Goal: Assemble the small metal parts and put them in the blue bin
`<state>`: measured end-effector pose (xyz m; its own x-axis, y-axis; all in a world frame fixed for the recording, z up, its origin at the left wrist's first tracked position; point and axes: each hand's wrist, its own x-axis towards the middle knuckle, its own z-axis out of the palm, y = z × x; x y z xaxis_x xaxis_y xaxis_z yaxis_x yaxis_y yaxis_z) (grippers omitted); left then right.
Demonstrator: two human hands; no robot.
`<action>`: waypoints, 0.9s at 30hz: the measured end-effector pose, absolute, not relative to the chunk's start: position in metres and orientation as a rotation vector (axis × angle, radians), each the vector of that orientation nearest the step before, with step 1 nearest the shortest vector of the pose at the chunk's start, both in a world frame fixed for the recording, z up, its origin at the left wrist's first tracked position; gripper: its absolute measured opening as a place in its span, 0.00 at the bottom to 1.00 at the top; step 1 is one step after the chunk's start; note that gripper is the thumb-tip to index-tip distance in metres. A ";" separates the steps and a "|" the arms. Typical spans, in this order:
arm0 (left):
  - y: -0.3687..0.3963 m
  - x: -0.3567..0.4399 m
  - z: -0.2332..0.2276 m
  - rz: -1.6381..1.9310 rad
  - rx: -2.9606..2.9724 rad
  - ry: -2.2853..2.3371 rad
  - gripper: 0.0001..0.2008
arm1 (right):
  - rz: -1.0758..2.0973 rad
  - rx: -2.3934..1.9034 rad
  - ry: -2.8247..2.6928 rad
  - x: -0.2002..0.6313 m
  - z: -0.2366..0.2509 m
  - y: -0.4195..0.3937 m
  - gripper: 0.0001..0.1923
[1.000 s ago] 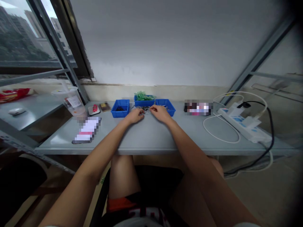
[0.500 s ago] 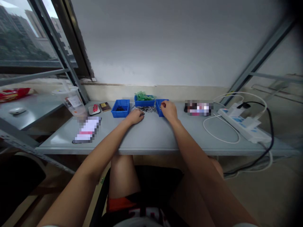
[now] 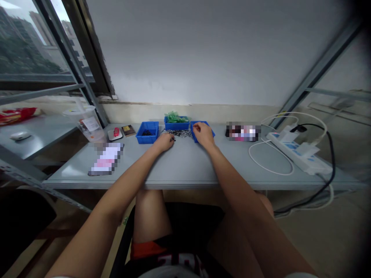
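My left hand (image 3: 164, 142) rests on the desk with its fingers curled around a small dark piece (image 3: 173, 139), whose tip shows at the fingertips. Just beyond it lies a loose pile of small dark and silvery metal parts (image 3: 182, 133). Over the right blue bin (image 3: 212, 132) hovers my right hand (image 3: 203, 134), thumb and fingers pinched together; anything between them is too small to make out. It hides most of that bin's inside. Left of my left hand stands another blue bin (image 3: 140, 137) with small black pieces (image 3: 146, 133) in it.
A third blue bin (image 3: 176, 126) holding green plastic packets (image 3: 173, 117) stands at the back. On the left are a phone (image 3: 107, 159), a plastic cup (image 3: 92, 127) and a small white dish (image 3: 116, 134). A power strip (image 3: 301, 154) with cables lies at the right.
My right hand has shifted slightly left over the right bin, its fingers still pinched. My left hand has moved a touch left and turned slightly, still closed on the dark piece.
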<state>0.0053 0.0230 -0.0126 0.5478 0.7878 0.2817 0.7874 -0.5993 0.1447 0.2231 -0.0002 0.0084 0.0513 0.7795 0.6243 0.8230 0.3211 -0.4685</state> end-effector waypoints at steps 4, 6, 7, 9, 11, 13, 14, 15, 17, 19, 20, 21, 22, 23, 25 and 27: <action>0.023 0.004 -0.011 0.539 2.749 1.391 0.16 | -0.065 -1.264 -1.726 0.216 0.012 -0.004 0.11; 0.022 0.004 -0.010 0.550 2.747 1.383 0.16 | -0.076 -1.191 -1.730 0.212 0.013 -0.008 0.10; 0.022 0.004 -0.010 0.553 2.744 1.379 0.16 | -0.082 -1.157 -1.734 0.209 0.014 -0.011 0.10; 0.022 0.004 -0.009 0.564 2.731 1.371 0.16 | -0.102 -1.094 -1.745 0.205 0.015 -0.016 0.09; 0.022 0.005 -0.008 0.569 2.711 1.367 0.15 | -0.131 -1.026 -1.746 0.202 0.015 -0.022 0.08; 0.021 0.005 -0.007 0.582 2.697 1.379 0.14 | -0.172 -0.949 -1.714 0.201 0.016 -0.027 0.07; 0.021 0.005 -0.006 0.596 2.691 1.399 0.14 | -0.195 -0.915 -1.686 0.201 0.016 -0.029 0.07; 0.020 0.005 -0.006 0.613 2.685 1.428 0.14 | -0.215 -0.888 -1.654 0.202 0.016 -0.030 0.07; 0.018 0.006 -0.006 0.635 2.672 1.508 0.15 | -0.232 -0.858 -1.594 0.203 0.016 -0.030 0.08; 0.014 0.007 -0.008 0.601 2.652 1.623 0.15 | -0.213 -0.861 -1.568 0.204 0.015 -0.029 0.09; 0.013 0.008 -0.008 0.564 2.639 1.687 0.15 | -0.192 -0.873 -1.570 0.203 0.015 -0.028 0.09; 0.011 0.009 -0.009 0.525 2.625 1.750 0.15 | -0.164 -0.892 -1.584 0.203 0.015 -0.027 0.09; 0.009 0.010 -0.010 0.493 2.612 1.800 0.16 | -0.131 -0.914 -1.607 0.202 0.015 -0.026 0.09; 0.007 0.011 -0.010 0.472 2.607 1.827 0.16 | -0.093 -0.937 -1.641 0.200 0.014 -0.025 0.08; 0.005 0.013 -0.009 0.451 2.619 1.824 0.17 | -0.004 -0.983 -1.736 0.197 0.014 -0.024 0.08; 0.005 0.014 -0.008 0.446 2.644 1.782 0.16 | 0.094 -1.031 -1.846 0.193 0.013 -0.024 0.08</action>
<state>0.0138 0.0054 -0.0083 0.3501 0.8969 0.2703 0.9184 -0.3854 0.0893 0.1932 -0.0240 0.0133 -0.1588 0.6833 0.7126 0.6077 0.6365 -0.4749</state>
